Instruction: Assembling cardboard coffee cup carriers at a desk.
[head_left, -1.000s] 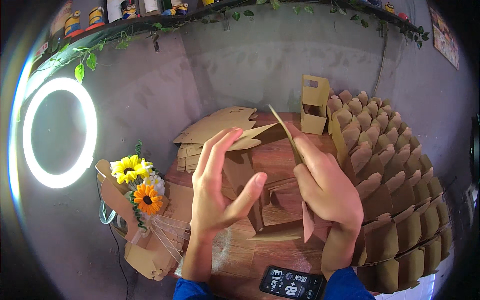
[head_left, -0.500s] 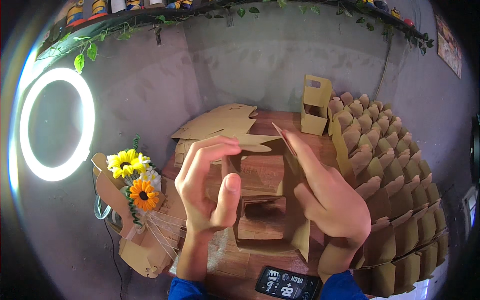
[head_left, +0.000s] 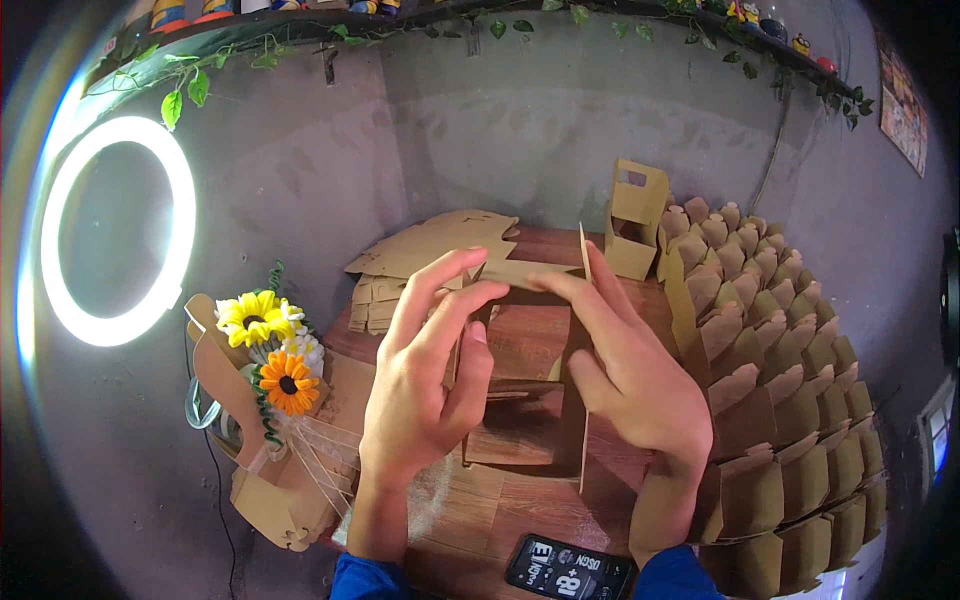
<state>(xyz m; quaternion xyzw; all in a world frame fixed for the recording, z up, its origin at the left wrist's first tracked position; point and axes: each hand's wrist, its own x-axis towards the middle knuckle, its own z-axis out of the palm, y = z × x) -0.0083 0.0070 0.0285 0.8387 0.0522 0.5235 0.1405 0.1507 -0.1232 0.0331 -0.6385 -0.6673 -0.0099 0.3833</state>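
A half-folded brown cardboard box (head_left: 525, 350) sits between the two hands above the middle of the wooden table (head_left: 500, 510), open on top so that the table's grain shows through its frame. Its long side flaps stand up, one thin edge rising just past the fingertips.

The left hand (head_left: 425, 385) is curled around the box's left wall, thumb pressed inside and fingers (head_left: 440, 290) stretched over the upper rim, so it is closed on the cardboard. The right hand (head_left: 635, 375) grips the right wall in the same way, its forefinger laid along the top flap and its thumb tucked inward; it too has firm hold of the box.

Just behind the box lies a loose stack of flat cardboard blanks (head_left: 430, 255). To the right of that stack stands a finished carton with a handle cutout (head_left: 635, 220), upright at the table's far edge. Along the right side runs a big, tightly nested row of folded cardboard pieces (head_left: 790, 400), curving from the far edge toward the near one.

To the left, a cardboard holder with yellow and orange artificial flowers (head_left: 270, 350) and a ribbon leans at the table's corner. A lit ring light (head_left: 110, 230) glows farther left against the grey wall. A dark phone (head_left: 570, 570) lies at the near edge between the forearms.
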